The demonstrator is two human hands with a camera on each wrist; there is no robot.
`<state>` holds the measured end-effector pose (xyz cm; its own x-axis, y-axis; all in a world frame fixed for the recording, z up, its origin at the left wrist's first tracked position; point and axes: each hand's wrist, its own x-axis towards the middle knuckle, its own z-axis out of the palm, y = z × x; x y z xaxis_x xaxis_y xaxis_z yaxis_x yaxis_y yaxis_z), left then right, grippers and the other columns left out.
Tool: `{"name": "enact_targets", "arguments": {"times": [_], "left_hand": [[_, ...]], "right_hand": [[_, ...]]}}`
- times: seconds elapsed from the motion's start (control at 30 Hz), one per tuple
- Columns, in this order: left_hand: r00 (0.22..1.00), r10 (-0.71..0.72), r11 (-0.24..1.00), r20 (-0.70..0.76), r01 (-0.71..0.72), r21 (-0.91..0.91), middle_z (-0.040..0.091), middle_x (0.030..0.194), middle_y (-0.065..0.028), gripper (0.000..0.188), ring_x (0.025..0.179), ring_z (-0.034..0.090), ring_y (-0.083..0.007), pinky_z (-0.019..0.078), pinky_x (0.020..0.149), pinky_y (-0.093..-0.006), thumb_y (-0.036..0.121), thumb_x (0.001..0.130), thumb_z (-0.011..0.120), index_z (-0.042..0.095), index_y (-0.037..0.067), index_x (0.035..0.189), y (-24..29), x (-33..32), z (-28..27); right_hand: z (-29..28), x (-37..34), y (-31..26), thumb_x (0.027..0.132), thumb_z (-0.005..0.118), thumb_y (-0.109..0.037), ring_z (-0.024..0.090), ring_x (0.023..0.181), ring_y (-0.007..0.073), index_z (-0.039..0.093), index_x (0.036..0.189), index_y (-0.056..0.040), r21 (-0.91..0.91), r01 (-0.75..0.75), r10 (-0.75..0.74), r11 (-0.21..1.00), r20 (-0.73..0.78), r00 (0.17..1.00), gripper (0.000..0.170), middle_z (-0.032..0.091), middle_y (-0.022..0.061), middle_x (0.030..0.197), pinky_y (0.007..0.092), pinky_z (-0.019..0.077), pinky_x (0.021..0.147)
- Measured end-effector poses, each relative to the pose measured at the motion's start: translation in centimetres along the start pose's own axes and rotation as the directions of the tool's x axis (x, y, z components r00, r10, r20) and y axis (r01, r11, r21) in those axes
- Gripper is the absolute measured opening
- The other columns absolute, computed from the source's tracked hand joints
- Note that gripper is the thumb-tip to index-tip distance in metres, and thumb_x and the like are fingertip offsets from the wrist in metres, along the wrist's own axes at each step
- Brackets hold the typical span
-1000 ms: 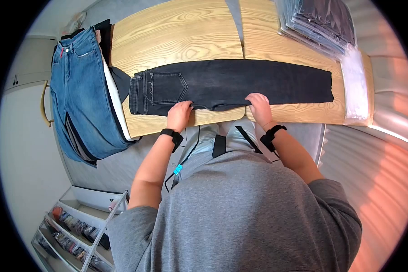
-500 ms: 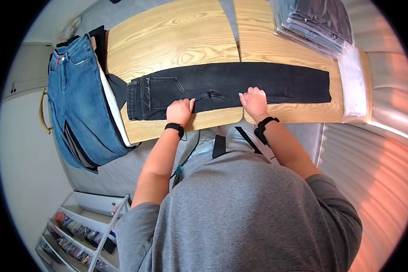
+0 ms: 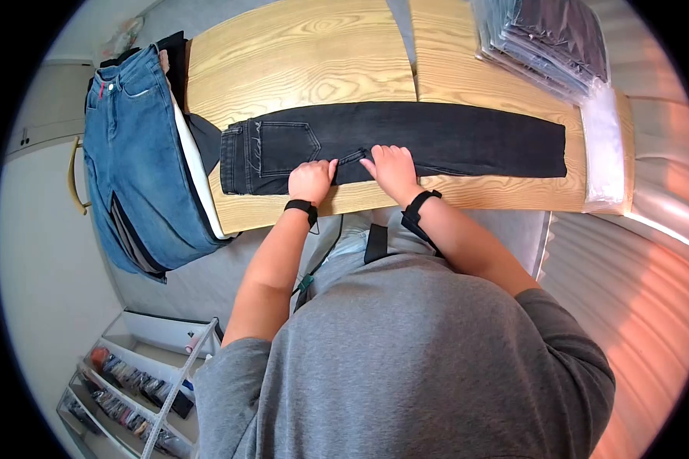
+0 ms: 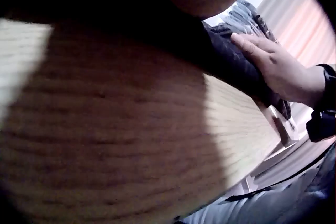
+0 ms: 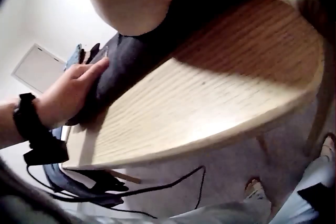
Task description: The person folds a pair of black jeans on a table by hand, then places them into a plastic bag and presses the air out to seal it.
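Note:
A pair of black jeans (image 3: 436,134) lies folded lengthwise across the table, with its waistband (image 3: 236,159) to the left and a stitched back pocket (image 3: 287,147) facing up. On the near edge, just below that pocket, rests my left hand (image 3: 310,182), thumb toward the right. My right hand (image 3: 394,170) lies on the same edge a short way to the right, its thumb pointing at the left one. Between the thumbs runs a short puckered crease (image 3: 352,157). From the side, the right hand (image 4: 286,69) and left hand (image 5: 71,87) show fairly straight fingers pressing on the denim.
Blue jeans (image 3: 134,153) hang over the table's left end beside other garments. At the back right stands a stack of bagged clothes (image 3: 551,46), with white plastic bags (image 3: 603,149) nearer me. A gap (image 3: 403,30) separates the two tabletops. Shelves (image 3: 130,390) stand at lower left.
My right hand has shifted left along the near edge, closer to my left hand. The bunched near edge now lies flatter, and a crease shows between the thumbs.

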<state>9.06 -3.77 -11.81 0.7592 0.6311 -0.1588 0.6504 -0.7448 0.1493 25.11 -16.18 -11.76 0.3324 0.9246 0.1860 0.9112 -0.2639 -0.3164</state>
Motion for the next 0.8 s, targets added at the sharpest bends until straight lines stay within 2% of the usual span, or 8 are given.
{"name": "enact_targets", "arguments": {"times": [0.07,0.13,0.17,0.27,0.43,0.6,0.67,0.8], "left_hand": [[0.998,-0.008,1.000,0.069,0.008,-0.003,0.066,0.074,-0.0096,0.035,0.070,0.065,-0.0270,0.0512,0.060,-0.0386,0.036,0.092,0.051,0.063,0.009,0.072,0.3,-0.1,-0.7],[0.991,0.022,0.994,-0.130,-0.035,-0.099,0.065,0.096,-0.0102,0.018,0.088,0.062,-0.0276,0.0492,0.073,-0.0381,0.025,0.087,0.059,0.061,0.008,0.088,0.8,-0.6,-0.9],[0.947,0.136,0.965,-0.292,-0.194,-0.178,0.058,0.111,-0.0106,0.023,0.100,0.055,-0.0294,0.0451,0.082,-0.0387,0.015,0.081,0.064,0.056,0.006,0.101,1.2,-1.1,-1.0],[0.857,0.400,0.829,-0.325,-0.489,-0.269,0.055,0.122,-0.0149,0.038,0.113,0.053,-0.0320,0.0429,0.093,-0.0402,0.006,0.079,0.062,0.055,0.002,0.115,3.6,-1.5,-1.2],[0.900,0.413,0.868,-0.138,-0.435,-0.239,0.041,0.141,-0.0206,0.049,0.133,0.038,-0.0330,0.0343,0.108,-0.0395,0.005,0.084,0.054,0.045,-0.005,0.131,4.4,-1.3,1.4],[0.882,0.453,0.857,-0.128,-0.470,-0.209,0.043,0.140,-0.0204,0.052,0.131,0.040,-0.0337,0.0369,0.107,-0.0362,0.004,0.079,0.057,0.048,-0.003,0.129,4.1,-1.0,1.3],[0.879,0.457,0.861,-0.139,-0.476,-0.177,0.041,0.142,-0.0178,0.054,0.132,0.040,-0.0312,0.0406,0.103,-0.0358,0.006,0.077,0.058,0.050,0.003,0.130,4.2,-1.0,1.4],[0.867,0.481,0.861,-0.126,-0.495,-0.120,0.039,0.144,-0.0191,0.054,0.133,0.039,-0.0326,0.0419,0.102,-0.0365,0.006,0.077,0.059,0.052,0.012,0.130,4.2,-1.0,1.7]], "right_hand": [[0.9,0.5,0.5,0.086,0.061,-0.036,0.062,0.071,0.0256,0.059,0.078,-0.0086,-0.041,-0.007,0.011,0.999,0.089,0.996,0.028,0.062,0.0076,0.069,0.0387,0.0450,0.066],[1.8,0.8,1.0,0.087,0.059,-0.034,0.063,0.063,0.0256,0.057,0.074,-0.0102,0.009,-0.050,0.050,0.999,0.052,0.997,0.028,0.062,0.0067,0.062,0.0394,0.0462,0.059],[2.1,0.8,1.1,0.087,0.059,-0.034,0.063,0.063,0.0256,0.057,0.074,-0.0102,0.006,-0.053,0.053,0.999,0.048,0.997,0.028,0.062,0.0067,0.062,0.0394,0.0462,0.059],[2.2,0.9,1.2,0.089,0.057,-0.033,0.063,0.058,0.0269,0.055,0.075,-0.0104,0.038,-0.055,0.056,0.998,-0.021,0.998,0.026,0.062,0.0084,0.059,0.0402,0.0466,0.054],[1.3,0.7,0.8,0.091,0.052,-0.029,0.065,0.059,0.0296,0.055,0.078,-0.0091,0.047,-0.175,0.171,0.984,0.067,0.983,0.024,0.063,0.0120,0.062,0.0406,0.0507,0.053],[-3.3,-1.8,5.2,0.091,0.051,-0.027,0.066,0.069,0.0344,0.060,0.075,-0.0056,-0.029,-0.436,0.431,0.900,0.224,0.874,0.028,0.066,0.0156,0.072,0.0447,0.0525,0.061],[-6.7,-3.7,9.8,0.086,0.057,-0.024,0.063,0.074,0.0364,0.060,0.074,-0.0053,0.091,-0.417,0.413,0.904,0.059,0.909,0.022,0.063,0.0160,0.076,0.0452,0.0511,0.066],[-12.6,-8.4,23.2,0.077,0.064,-0.012,0.061,0.080,0.0357,0.065,0.078,-0.0039,0.094,-0.570,0.577,0.816,-0.201,0.792,0.008,0.063,0.0160,0.077,0.0440,0.0498,0.074]]}}
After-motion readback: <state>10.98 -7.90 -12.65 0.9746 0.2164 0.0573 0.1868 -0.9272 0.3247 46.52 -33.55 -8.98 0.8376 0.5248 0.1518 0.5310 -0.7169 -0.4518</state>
